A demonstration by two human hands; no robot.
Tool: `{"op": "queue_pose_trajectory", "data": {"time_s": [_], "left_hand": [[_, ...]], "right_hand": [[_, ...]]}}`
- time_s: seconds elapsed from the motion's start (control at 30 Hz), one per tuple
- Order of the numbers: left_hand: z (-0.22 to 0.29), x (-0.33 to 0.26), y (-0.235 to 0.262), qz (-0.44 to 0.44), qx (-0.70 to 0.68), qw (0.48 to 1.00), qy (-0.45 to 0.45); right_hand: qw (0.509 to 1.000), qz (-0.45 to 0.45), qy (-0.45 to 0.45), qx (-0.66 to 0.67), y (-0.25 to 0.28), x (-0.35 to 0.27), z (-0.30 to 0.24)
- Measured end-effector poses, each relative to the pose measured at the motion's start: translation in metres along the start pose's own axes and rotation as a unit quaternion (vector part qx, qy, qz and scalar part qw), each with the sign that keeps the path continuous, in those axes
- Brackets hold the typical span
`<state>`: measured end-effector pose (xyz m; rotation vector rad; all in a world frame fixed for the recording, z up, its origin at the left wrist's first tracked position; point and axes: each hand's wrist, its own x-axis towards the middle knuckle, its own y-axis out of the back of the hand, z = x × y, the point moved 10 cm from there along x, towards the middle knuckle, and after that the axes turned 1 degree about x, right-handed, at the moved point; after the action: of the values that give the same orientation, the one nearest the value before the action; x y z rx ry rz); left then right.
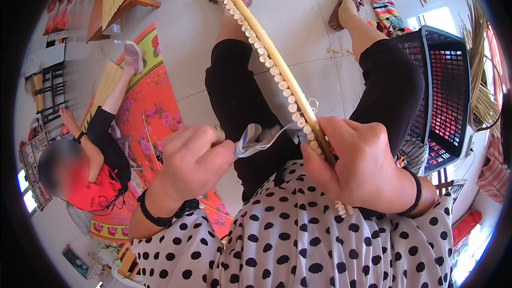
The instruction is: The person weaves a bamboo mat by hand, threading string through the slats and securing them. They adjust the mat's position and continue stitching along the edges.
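My right hand (354,162) grips the near end of a long reed mat (274,66) seen edge-on, a row of round cut reed ends lying along a smooth pale strip. The mat slants up and away to the far left, over my lap. My left hand (197,154) is a fist at the left of it, apart from the mat, closed on a small wound bundle of white and blue cord (249,141). A thin white cord (277,136) runs from that bundle to the mat's edge beside my right thumb. A few short reed ends (342,209) show under my right wrist.
A dark plastic crate (448,90) stands at my right knee, with reed bundles (476,64) beyond it. At the left, another person (101,181) in red sits on a red floral mat (152,101). An orange wooden bench (130,5) stands far left; reed scraps (335,50) lie on the tiles.
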<state>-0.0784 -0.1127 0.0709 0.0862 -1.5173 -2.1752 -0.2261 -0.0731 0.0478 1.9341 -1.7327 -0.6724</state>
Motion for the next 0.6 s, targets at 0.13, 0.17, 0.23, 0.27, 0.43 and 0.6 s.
{"op": "queue_pose_trajectory", "data": {"time_s": [0.13,0.17,0.23,0.27,0.43,0.6], "left_hand": [[-0.006,0.007,0.011,0.088,-0.002,0.995,0.041],[-0.009,0.007,0.012,0.115,-0.021,0.992,0.054],[-0.015,0.008,0.011,0.173,-0.059,0.98,0.081],[-0.018,0.007,0.011,0.193,-0.084,0.973,0.096],[-0.035,0.008,-0.002,0.29,-0.301,0.901,0.118],[-0.043,0.017,-0.016,0.339,-0.482,0.803,0.093]], "right_hand": [[0.998,0.004,-0.059,-0.002,0.009,0.0,0.012],[0.998,0.004,-0.062,-0.007,0.011,0.001,0.013],[0.998,0.003,-0.067,-0.019,0.015,0.002,0.017],[0.998,0.051,-0.047,0.006,0.021,0.004,0.017],[0.994,0.041,-0.094,-0.03,0.033,0.007,0.027],[0.994,0.052,-0.069,-0.073,0.04,0.011,0.021]]}}
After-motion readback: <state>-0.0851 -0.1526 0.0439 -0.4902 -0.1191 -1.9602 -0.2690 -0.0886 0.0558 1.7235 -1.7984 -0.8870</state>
